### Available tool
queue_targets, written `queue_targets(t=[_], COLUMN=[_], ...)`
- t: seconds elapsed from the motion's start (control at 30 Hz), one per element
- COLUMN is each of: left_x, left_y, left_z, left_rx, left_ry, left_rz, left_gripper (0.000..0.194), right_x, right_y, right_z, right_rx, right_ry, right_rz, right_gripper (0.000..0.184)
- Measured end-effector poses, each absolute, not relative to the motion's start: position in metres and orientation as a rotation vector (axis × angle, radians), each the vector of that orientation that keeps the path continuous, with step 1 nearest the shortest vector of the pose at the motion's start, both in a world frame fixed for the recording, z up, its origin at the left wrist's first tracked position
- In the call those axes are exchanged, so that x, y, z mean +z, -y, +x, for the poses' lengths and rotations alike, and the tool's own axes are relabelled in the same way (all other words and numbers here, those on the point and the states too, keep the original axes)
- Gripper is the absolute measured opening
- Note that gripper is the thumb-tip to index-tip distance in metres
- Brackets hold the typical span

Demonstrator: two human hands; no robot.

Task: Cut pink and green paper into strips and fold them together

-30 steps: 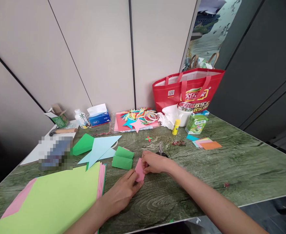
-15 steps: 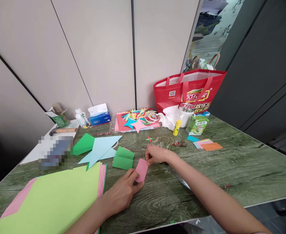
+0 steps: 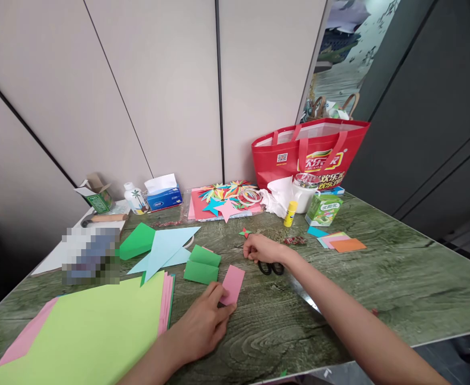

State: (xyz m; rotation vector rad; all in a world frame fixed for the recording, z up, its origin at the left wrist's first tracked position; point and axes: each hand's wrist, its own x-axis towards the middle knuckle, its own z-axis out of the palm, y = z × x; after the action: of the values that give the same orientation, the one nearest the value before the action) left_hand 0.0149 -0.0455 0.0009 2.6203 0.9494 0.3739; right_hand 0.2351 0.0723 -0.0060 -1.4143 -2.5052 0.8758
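Observation:
My left hand rests on the table with fingers and thumb closed on the lower end of a pink paper rectangle. Farther forward, my right hand is apart from that paper, its fingers curled downward. Whatever may be inside those fingers is hidden. Black-handled scissors lie right beside and partly beneath the right hand, blades out of sight. Just beyond its knuckles sits a small red and green paper star. To the left of the pink piece is a creased green paper.
Large yellow-green sheets lie at left, with light blue paper shapes behind. A glue stick, a green drink carton and a red bag stand at back right. Small coloured papers lie at right.
My right hand has let go of the pink paper's top corner and shifted forward and right, beside the scissors, whose handles now show. My left hand still holds the paper.

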Motion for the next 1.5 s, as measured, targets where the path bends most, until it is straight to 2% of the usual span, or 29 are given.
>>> queue_targets(t=[0.13,0.23,0.33,0.43,0.57,0.7,0.87,1.07,1.17,1.23,1.33,1.5], left_x=[-0.007,-0.009,-0.007,-0.006,-0.014,-0.022,-0.014,-0.003,-0.008,-0.013,-0.018,-0.02], left_y=[0.041,0.038,0.037,0.036,0.032,0.025,0.01,0.0,0.002,0.003,0.003,0.002], left_z=[0.021,0.025,0.025,0.024,0.022,0.023,0.023,0.029,0.031,0.03,0.027,0.026], left_rx=[0.426,0.361,0.321,0.339,0.437,0.666,0.899,0.852,0.885,0.931,1.064,1.231], left_ry=[-1.041,-1.064,-1.063,-1.06,-1.062,-1.201,-1.482,-1.541,-1.546,-1.526,-1.489,-1.447], left_rz=[2.573,2.596,2.619,2.572,2.444,2.311,2.196,2.153,2.207,2.239,2.252,2.296], left_gripper=[0.017,0.013,0.012,0.01,0.004,0.016,0.03,0.026,0.034,0.04,0.038,0.039], right_x=[-0.005,-0.007,-0.011,-0.014,-0.021,-0.025,-0.017,-0.014,-0.017,-0.018,-0.015,-0.012], right_y=[-0.053,-0.039,-0.036,-0.039,-0.043,-0.044,-0.044,-0.043,-0.043,-0.041,-0.036,-0.03], right_z=[0.226,0.214,0.209,0.212,0.217,0.219,0.218,0.213,0.209,0.206,0.2,0.194], right_rx=[0.755,0.722,0.719,0.799,0.962,1.095,1.368,1.341,1.304,1.29,1.299,1.295], right_ry=[2.46,2.42,2.402,2.322,2.211,2.119,1.733,1.563,1.513,1.474,1.405,1.262], right_rz=[-1.412,-1.46,-1.473,-1.427,-1.337,-1.257,-0.983,-0.955,-0.964,-0.96,-0.93,-0.975], right_gripper=[0.011,0.025,0.031,0.031,0.022,0.019,0.028,0.032,0.029,0.027,0.025,0.031])
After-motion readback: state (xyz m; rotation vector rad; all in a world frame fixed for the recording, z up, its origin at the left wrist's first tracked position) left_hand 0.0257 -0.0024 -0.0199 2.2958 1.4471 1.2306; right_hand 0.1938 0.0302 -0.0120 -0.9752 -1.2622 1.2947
